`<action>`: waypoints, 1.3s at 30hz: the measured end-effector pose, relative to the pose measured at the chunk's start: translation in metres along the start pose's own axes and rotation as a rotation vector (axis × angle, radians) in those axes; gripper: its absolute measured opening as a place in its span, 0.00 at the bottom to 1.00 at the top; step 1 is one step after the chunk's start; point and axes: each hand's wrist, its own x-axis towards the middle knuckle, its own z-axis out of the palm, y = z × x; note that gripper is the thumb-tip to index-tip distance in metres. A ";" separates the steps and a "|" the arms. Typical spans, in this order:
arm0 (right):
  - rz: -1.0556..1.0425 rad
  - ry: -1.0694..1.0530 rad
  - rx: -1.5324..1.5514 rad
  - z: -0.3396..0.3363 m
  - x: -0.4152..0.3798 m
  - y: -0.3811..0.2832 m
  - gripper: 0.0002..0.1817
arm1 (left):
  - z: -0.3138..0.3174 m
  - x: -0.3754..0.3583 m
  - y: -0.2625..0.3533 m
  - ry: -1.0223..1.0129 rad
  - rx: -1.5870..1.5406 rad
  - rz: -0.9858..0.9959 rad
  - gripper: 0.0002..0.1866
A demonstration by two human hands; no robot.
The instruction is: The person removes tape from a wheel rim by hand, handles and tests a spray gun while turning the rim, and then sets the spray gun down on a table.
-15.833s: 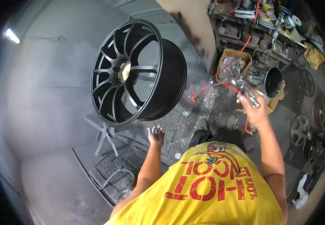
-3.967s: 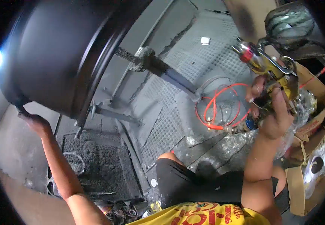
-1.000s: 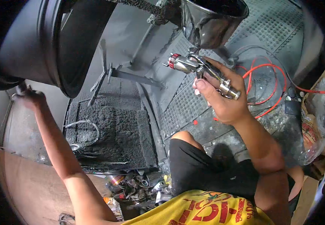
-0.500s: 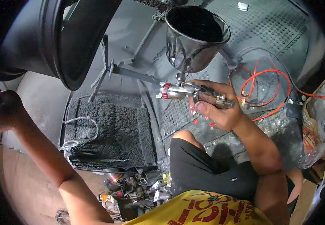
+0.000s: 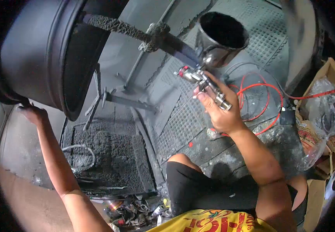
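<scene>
A spray gun (image 5: 204, 83) with a red ring near its nozzle is held in my right hand (image 5: 227, 116), fingers wrapped round its handle. Its metal cup (image 5: 213, 54) sits on top, tilted to the right, its inside dark. The nozzle points up and left, apart from the other things. A large black wheel rim (image 5: 36, 58) fills the upper left, mounted on a crusted stand arm (image 5: 121, 31). My left hand (image 5: 34, 114) is at the lower edge of the wheel rim, fingers curled against it and partly lost in shadow.
A dark crusted mat (image 5: 109, 158) lies on the floor below the wheel rim. An orange hose (image 5: 270, 125) coils at right, near a cardboard box (image 5: 326, 77) with clear plastic (image 5: 322, 112). Assorted cans and scraps (image 5: 136, 208) lie near my leg. Perforated floor panels (image 5: 183, 120) stretch ahead.
My right hand has tilted the spray gun, turning the nozzle upward and leaning the cup right. My left hand has moved rightward in view along the wheel rim's underside. The whole view has shifted.
</scene>
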 end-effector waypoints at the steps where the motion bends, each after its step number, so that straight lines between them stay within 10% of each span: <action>1: -0.060 0.054 -0.071 -0.006 0.005 -0.002 0.22 | 0.008 -0.006 0.001 0.017 -0.188 -0.103 0.19; 7: -0.196 0.221 -0.225 -0.033 0.027 -0.017 0.22 | -0.016 0.000 0.153 0.273 -0.380 -0.417 0.22; 15: -0.205 0.301 -0.142 -0.050 0.034 -0.044 0.23 | -0.073 0.011 0.231 0.032 -0.689 -0.158 0.45; 25: -0.332 0.376 -0.105 -0.063 0.033 -0.077 0.24 | -0.035 0.003 0.020 0.036 -0.089 -0.035 0.23; 33: -0.287 0.449 -0.041 -0.072 0.030 -0.096 0.22 | -0.065 0.018 0.245 0.083 -0.543 -0.059 0.39; 36: -0.321 0.425 -0.070 -0.080 0.030 -0.098 0.17 | -0.058 0.025 0.225 0.041 -0.679 0.088 0.37; 39: -0.328 0.410 -0.124 -0.086 0.029 -0.106 0.17 | -0.053 0.029 0.025 0.062 0.063 0.238 0.36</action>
